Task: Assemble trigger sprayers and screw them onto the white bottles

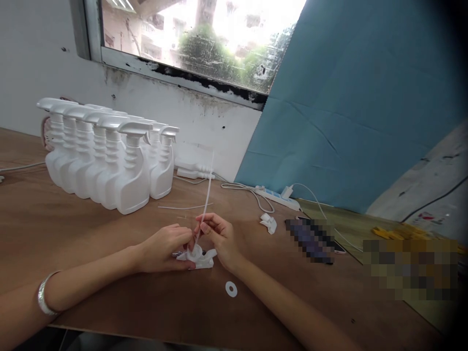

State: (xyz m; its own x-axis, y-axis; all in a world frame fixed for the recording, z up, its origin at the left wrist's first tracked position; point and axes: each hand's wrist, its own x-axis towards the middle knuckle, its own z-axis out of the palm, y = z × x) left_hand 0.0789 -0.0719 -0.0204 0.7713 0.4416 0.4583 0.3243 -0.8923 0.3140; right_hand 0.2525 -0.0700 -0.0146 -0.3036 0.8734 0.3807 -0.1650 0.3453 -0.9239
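My left hand (175, 248) is closed around a white trigger spray head (203, 261), which it keeps low over the brown table with the round collar facing up. A thin white dip tube (207, 197) rises from that collar, leaning slightly right. The fingers of my right hand (219, 236) pinch the tube near its lower end. How deep the tube sits in the collar is hidden by my fingers. Close to my right forearm a flat white washer (231, 289) lies on the table. Behind my hands lies another thin tube (183, 207).
Assembled white spray bottles (133, 185) stand in rows at the back left. An empty bottle (193, 172) lies by the wall. A power strip (280, 197) with cables, another white spray part (268, 223) and a phone (338, 245) are to the right.
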